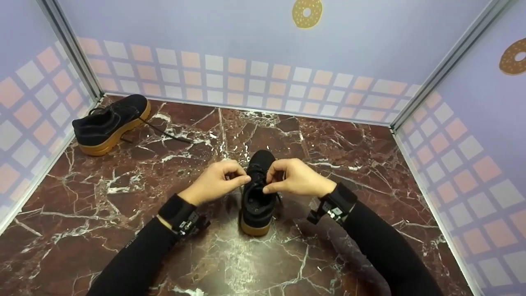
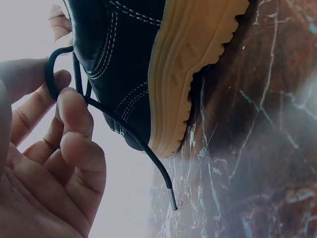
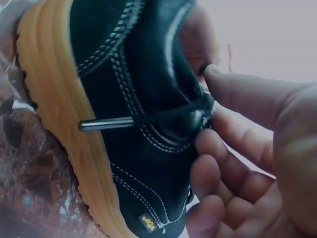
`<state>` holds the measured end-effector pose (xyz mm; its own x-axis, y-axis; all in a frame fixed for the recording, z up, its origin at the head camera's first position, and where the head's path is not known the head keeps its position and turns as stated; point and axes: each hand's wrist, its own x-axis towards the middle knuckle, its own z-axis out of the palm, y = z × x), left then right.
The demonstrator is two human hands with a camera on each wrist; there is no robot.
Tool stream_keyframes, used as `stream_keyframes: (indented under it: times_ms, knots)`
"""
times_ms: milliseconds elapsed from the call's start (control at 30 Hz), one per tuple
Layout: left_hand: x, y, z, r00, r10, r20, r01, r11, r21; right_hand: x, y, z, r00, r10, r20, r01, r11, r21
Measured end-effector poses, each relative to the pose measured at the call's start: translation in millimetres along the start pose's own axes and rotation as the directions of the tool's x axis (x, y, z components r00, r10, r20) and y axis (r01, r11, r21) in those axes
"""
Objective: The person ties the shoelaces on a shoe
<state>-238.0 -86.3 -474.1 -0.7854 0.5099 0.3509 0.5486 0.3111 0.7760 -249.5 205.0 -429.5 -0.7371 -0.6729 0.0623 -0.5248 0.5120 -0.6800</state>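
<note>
Black shoe (image 1: pixel 257 205) set btwn L hand (image 1: pixel 217 181) & R hand (image 1: pixel 299 179), long axis near–far, toe pointed far. Lace (image 2: pixel 131 130) pinched by both hands, grips nearly closed, loop held at L. Shoe flanked abt equally.

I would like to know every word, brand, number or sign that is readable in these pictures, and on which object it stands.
Nothing can be read with certainty.
Small tag on the nearer shoe: yellow letters, too blurred.
Left sleeve: faint lettering, too small.
Left wrist device, right wrist device: whitish marks, too small to tell.
</note>
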Motion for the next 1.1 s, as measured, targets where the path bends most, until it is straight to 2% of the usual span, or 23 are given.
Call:
stream_keyframes:
  times_ms: [167, 267, 500, 767, 967, 1100]
  knots:
    - [-1.1, 1.3, 1.1, 1.000, 0.001, -0.006, -0.001, 1.000, -0.015, -3.0, -7.1, 7.6, 0.992, -0.112, -0.061, 0.101, 0.981, -0.167]
    - [-0.9, 1.9, 2.0, 1.000, 0.003, -0.013, -0.003, 0.999, -0.035, -5.2, -7.4, 8.9, 0.986, -0.143, -0.087, 0.123, 0.972, -0.202]
    - [-1.4, 3.4, 4.4, 0.999, -0.031, -0.007, 0.030, 0.995, -0.095, -13.5, -0.3, 6.5, 0.988, -0.126, -0.091, 0.114, 0.985, -0.129]
    - [-0.7, 4.9, 5.5, 0.997, -0.076, -0.006, 0.075, 0.990, -0.121, -24.3, 11.2, -1.7, 0.997, -0.049, -0.061, 0.048, 0.999, -0.011]
    - [-0.5, 5.4, 7.9, 0.991, -0.131, 0.010, 0.131, 0.985, -0.109, -29.1, 16.3, -6.7, 0.999, 0.002, -0.047, 0.001, 0.998, 0.060]
    - [0.8, 5.5, 10.8, 0.985, -0.169, 0.039, 0.173, 0.974, -0.147, -31.7, 17.8, -8.9, 0.999, 0.027, -0.041, -0.023, 0.996, 0.087]
